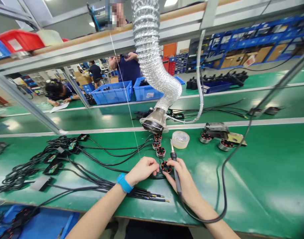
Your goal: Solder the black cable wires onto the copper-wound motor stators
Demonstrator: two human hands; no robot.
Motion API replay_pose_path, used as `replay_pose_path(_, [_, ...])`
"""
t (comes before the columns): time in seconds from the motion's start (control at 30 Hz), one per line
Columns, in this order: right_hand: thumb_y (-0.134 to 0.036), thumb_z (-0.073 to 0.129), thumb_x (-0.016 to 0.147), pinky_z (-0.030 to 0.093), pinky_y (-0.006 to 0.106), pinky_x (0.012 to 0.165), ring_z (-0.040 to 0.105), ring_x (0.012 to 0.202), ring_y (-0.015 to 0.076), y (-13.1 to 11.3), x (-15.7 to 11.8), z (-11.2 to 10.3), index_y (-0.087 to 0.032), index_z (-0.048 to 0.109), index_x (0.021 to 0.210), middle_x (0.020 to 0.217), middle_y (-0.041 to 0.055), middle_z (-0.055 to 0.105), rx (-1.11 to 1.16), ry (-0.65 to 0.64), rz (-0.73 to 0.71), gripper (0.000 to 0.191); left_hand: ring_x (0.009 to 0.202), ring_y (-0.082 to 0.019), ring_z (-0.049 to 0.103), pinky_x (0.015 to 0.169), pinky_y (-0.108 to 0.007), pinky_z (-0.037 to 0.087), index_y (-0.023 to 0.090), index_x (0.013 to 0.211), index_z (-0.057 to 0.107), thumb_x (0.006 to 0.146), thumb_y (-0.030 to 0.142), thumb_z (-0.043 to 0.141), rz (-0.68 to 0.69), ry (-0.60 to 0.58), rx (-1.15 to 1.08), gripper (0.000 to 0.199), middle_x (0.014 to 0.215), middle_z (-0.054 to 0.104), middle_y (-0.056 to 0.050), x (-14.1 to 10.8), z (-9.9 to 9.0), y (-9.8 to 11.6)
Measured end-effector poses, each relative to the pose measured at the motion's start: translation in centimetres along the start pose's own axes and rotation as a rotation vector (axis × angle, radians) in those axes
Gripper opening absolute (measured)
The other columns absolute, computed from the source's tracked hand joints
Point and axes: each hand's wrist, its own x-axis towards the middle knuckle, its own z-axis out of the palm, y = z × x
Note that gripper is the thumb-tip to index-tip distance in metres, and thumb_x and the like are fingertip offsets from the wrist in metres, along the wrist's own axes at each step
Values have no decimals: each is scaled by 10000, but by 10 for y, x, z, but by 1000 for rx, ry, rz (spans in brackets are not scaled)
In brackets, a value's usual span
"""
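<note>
My right hand [184, 177] holds a soldering iron [176, 176], its tip pointing up and away from me. The thumb and fingers of that same hand also rest around a small round motor stator [166, 167] with red-orange windings. Just left of the stator, my left hand [145, 168] is closed in a pinch; what lies between its fingertips is too small to make out. A blue band [125, 183] circles my left wrist. Beyond my hands, more stators [160, 152] stand in a row with black cables running to them. A round tub [180, 139] sits behind the iron's tip.
A foil extraction duct [154, 49] hangs over the green bench [266, 179], its hood [154, 121] low behind the stators. Black cables [92, 176] with small circuit boards spread across the left. Metal parts [216, 130] lie at right. Blue bins [112, 93] and co-workers are beyond.
</note>
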Motion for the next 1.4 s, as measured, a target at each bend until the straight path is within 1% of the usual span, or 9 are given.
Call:
replay_pose_path(0.17, [-164,529,949,487,348,968,573,1044,193,0,-2,0,-246,488,1178,1184,79,464,114,-13,37,246,553,-85,419,593,-223,314,109,710,658,852,532,554,80,-97,-56,459,584,549,1,1,6,7])
replay_pose_path(0.3, [-118,531,919,475,343,984,561,1058,185,-1,-5,-1,-248,483,1185,1176,65,462,139,-27,37,300,520,-95,421,583,-241,303,97,696,676,866,640,495,6,78,74,597,532,519,-3,11,0,1])
replay_pose_path(0.4, [-100,522,909,471,350,993,557,1050,180,-4,-6,-2,-243,484,1181,1172,63,457,148,-32,43,310,570,-101,440,600,-234,311,110,718,626,847,577,556,24,157,71,490,583,537,2,17,-6,-6])
replay_pose_path(0.6, [-56,524,888,485,338,959,558,1019,171,-7,-7,-5,-242,484,1165,1140,50,458,145,-23,47,336,623,-105,460,616,-225,334,120,742,592,819,545,595,48,45,54,432,645,563,-7,11,-11,-4])
replay_pose_path(0.77, [-58,513,898,490,324,927,559,1011,173,-7,-6,-5,-246,479,1167,1132,52,461,147,-35,32,330,449,-31,255,463,-211,142,118,806,595,726,578,670,-111,-14,-144,473,630,550,25,6,4,1])
replay_pose_path(1.0, [-110,492,942,471,356,994,555,1091,189,-2,-3,-3,-251,463,1181,1197,69,456,132,-42,11,279,390,-15,212,428,-227,84,113,734,593,760,657,604,-149,40,-173,545,550,512,34,17,0,4])
replay_pose_path(1.1, [-122,490,950,462,370,1015,554,1112,195,-2,-4,-3,-252,465,1185,1220,74,455,110,-54,21,269,390,-14,229,427,-222,95,123,735,580,766,538,620,-135,59,-146,418,563,523,36,19,-8,7])
replay_pose_path(1.2, [-129,491,954,455,370,1025,554,1123,196,-2,-4,-3,-251,468,1179,1228,75,455,107,-55,23,257,398,-12,218,433,-227,79,127,736,573,752,429,634,-110,-6,-212,308,586,517,43,19,-10,8])
replay_pose_path(1.4, [-128,492,958,453,350,1012,548,1121,186,-3,-2,-3,-259,463,1193,1208,67,464,144,-43,3,271,431,-13,239,448,-242,76,92,798,664,717,482,730,-60,-64,-271,404,592,471,45,18,-4,5])
